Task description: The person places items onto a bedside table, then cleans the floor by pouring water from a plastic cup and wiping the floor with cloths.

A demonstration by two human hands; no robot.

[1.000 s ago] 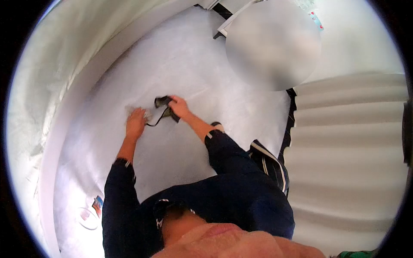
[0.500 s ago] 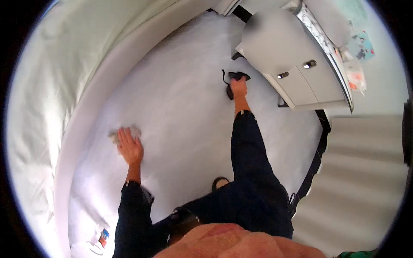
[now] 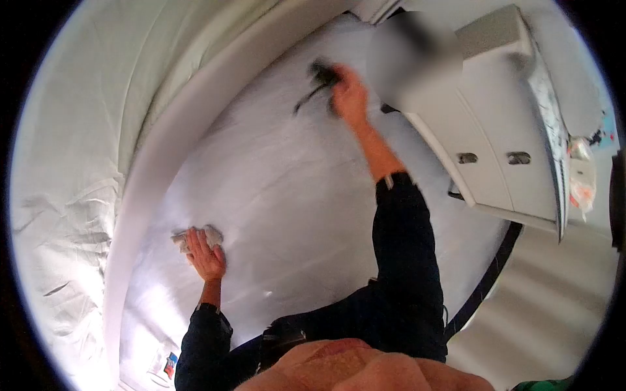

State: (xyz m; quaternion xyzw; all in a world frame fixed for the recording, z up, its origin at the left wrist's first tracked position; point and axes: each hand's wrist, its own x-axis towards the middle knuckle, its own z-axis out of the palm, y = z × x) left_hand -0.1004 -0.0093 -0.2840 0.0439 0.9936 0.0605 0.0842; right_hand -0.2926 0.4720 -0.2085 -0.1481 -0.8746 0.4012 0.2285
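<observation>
My left hand lies flat with its fingers stretched out over a crumpled pale cloth, pressing it on the whitish floor. Farther forward, my right hand is closed around a black object with a thin strap or cord. Motion blurs this object, and its kind cannot be made out. It is close to the floor near the cabinet; whether it touches the floor is unclear.
A pale cabinet with two dark handles stands on short legs at the right. Pale fabric hangs along the left, above a curved light border. A small coloured packet lies at the lower left. A dark strip edges the floor at right.
My right hand has moved forward with the black object, which has swung to the left. The view has shifted; my left hand stays on the cloth. The foot seen earlier is out of sight.
</observation>
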